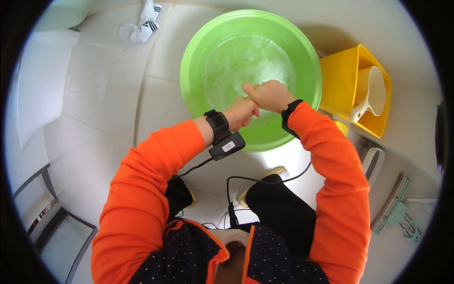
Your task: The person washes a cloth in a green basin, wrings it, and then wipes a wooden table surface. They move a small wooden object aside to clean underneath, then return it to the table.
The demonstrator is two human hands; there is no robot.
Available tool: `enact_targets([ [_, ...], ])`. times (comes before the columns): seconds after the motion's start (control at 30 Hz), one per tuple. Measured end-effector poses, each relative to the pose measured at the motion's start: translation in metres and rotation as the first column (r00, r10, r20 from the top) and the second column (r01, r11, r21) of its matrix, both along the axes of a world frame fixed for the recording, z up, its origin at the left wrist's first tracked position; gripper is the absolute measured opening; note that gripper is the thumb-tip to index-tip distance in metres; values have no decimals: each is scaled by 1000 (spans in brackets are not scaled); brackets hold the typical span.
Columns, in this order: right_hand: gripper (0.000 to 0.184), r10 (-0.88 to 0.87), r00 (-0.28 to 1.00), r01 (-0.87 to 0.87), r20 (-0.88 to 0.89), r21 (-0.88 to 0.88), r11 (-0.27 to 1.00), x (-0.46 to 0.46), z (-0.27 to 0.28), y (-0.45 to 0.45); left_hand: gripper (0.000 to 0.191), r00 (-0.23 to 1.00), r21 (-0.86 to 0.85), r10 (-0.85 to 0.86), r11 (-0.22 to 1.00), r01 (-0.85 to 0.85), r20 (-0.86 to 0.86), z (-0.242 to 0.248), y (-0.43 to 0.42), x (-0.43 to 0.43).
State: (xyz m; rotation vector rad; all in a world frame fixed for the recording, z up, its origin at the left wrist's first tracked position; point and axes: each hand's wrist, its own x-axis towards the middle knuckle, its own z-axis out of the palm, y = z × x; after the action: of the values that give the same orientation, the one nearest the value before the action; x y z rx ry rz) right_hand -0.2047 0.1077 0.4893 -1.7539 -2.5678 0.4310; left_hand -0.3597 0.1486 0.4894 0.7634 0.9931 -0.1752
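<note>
A large light-green plastic basin [193, 46] stands on the tiled floor, holding sudsy water. Both of my hands are above the basin, touching each other near its middle. My left hand [241, 112] is curled, with a black strap and a small black box at the wrist. Against it, slightly higher in the view, is my right hand [271, 95], closed into a fist with its thumb side towards the left. Whether a thing is held between or inside the fingers cannot be seen.
White striped socks [140, 30] lie on the floor at the upper left. A yellow bin [335, 81] holding a cream plastic dipper [361, 92] is right of the basin. A mop head [392, 202] is at the lower right. Black cables [248, 177] hang below my wrists.
</note>
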Motion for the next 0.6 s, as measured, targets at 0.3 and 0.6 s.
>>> enact_targets([
  [0.3,44,-794,604,748,69,-395,534,-23,68,-3,78,980,220,-57,970,100,-192,69,35,-1],
  [0.6,44,-517,856,490,-8,-304,817,-13,214,-13,64,960,119,277,953,-279,25,249,45,-196],
])
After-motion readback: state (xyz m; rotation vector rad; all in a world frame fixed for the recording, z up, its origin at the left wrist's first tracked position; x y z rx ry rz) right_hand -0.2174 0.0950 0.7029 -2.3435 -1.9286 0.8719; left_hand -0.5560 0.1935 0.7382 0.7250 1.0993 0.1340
